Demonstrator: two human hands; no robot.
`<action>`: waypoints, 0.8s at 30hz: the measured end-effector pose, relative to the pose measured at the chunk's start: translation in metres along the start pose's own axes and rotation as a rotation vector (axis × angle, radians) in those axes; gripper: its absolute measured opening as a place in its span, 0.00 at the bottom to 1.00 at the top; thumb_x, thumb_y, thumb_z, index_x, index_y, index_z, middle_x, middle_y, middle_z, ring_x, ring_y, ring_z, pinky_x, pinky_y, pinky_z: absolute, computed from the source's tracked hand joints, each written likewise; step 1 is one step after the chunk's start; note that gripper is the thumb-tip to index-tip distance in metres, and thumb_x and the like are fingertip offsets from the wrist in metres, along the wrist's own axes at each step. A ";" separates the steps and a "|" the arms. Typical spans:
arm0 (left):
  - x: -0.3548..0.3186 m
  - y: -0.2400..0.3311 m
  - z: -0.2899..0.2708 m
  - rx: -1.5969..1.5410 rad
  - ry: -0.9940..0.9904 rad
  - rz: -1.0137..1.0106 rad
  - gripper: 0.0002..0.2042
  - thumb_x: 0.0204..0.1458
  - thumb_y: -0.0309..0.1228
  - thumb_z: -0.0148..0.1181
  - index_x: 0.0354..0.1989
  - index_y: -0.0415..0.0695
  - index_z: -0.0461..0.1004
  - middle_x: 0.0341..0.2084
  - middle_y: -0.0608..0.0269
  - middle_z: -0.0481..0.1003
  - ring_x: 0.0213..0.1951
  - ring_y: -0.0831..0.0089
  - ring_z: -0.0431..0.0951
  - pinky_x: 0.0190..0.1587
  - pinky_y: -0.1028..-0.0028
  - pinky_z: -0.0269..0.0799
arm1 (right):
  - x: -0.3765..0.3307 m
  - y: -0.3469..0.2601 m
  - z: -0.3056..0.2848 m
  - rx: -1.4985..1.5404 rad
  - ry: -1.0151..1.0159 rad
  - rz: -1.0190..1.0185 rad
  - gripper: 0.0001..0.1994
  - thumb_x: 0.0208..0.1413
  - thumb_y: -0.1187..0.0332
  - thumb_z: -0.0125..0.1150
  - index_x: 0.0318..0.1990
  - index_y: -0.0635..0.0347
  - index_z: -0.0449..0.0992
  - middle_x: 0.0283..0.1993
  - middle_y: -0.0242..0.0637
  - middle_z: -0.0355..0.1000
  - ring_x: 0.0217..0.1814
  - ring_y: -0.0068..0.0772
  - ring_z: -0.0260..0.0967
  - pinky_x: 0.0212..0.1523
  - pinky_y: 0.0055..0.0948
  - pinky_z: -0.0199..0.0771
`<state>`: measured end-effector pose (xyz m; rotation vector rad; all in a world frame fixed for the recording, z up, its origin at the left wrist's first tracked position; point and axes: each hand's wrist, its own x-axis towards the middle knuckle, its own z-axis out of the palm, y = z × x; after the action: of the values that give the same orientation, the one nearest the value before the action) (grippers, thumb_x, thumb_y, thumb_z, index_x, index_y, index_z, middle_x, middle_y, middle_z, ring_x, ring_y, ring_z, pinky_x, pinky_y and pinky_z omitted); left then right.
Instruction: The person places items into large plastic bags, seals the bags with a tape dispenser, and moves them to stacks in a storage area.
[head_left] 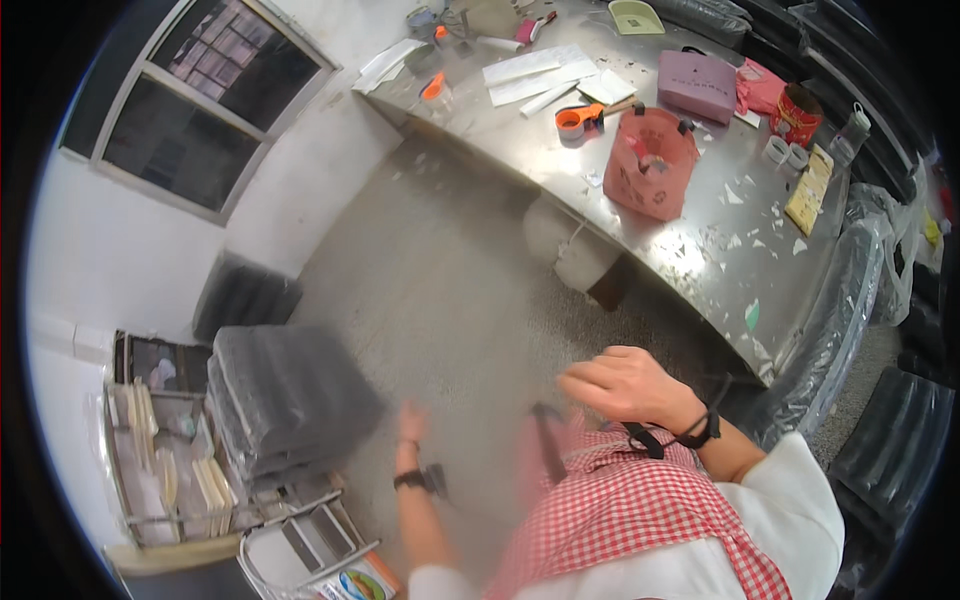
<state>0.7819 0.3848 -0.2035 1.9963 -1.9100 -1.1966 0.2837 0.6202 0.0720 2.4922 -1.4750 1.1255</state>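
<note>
My right hand (pixel 628 385) is in front of my body, over the red-and-white checked apron (pixel 625 500) I wear. Its fingers are curled closed, and whatever they hold, if anything, is hidden. A blurred pinkish shape (pixel 540 450) with a dark strip hangs just left of that hand; its kind is unclear. Lower left, my left hand (pixel 412 425) is smeared by motion over the floor, near a stack of dark plastic-wrapped bundles (pixel 290 395). Both wrists carry black bands. On the metal table (pixel 470 130) ahead stands a red bag (pixel 650 170) with dark handle ends.
Orange tape dispensers (pixel 578 122), white papers (pixel 540 72), a purple bag (pixel 697 85) and paper scraps lie on the table. A rack (pixel 165 450) stands left beside a folded chair (pixel 310 545). Wrapped dark bundles (pixel 890 435) line the right. White sacks (pixel 570 245) sit under the table.
</note>
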 end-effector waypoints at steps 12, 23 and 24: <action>0.667 0.551 0.037 0.544 0.196 0.803 0.43 0.39 0.39 0.72 0.65 0.49 0.54 0.59 0.34 0.56 0.62 0.44 0.57 0.62 0.55 0.58 | 0.101 0.251 0.183 -0.523 -0.041 1.094 0.09 0.41 0.74 0.58 0.34 0.57 0.74 0.27 0.32 0.69 0.24 0.33 0.69 0.26 0.30 0.67; 0.958 0.831 0.211 1.022 0.106 1.020 0.46 0.38 0.53 0.66 0.67 0.53 0.52 0.54 0.38 0.64 0.56 0.46 0.63 0.59 0.53 0.58 | 0.223 0.382 0.262 -0.277 -0.271 1.555 0.09 0.49 0.68 0.56 0.37 0.59 0.67 0.28 0.36 0.68 0.29 0.37 0.72 0.29 0.35 0.71; 0.958 0.850 0.229 1.004 0.101 1.044 0.46 0.39 0.53 0.65 0.67 0.52 0.52 0.54 0.38 0.64 0.57 0.46 0.63 0.59 0.53 0.58 | 0.228 0.383 0.267 -0.299 -0.280 1.553 0.09 0.49 0.70 0.56 0.36 0.61 0.66 0.27 0.37 0.67 0.29 0.38 0.72 0.28 0.36 0.71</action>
<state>-0.1360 -0.5337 -0.2817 0.7749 -3.1144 0.1796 0.2034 0.1401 -0.1094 0.9703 -3.3731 0.3568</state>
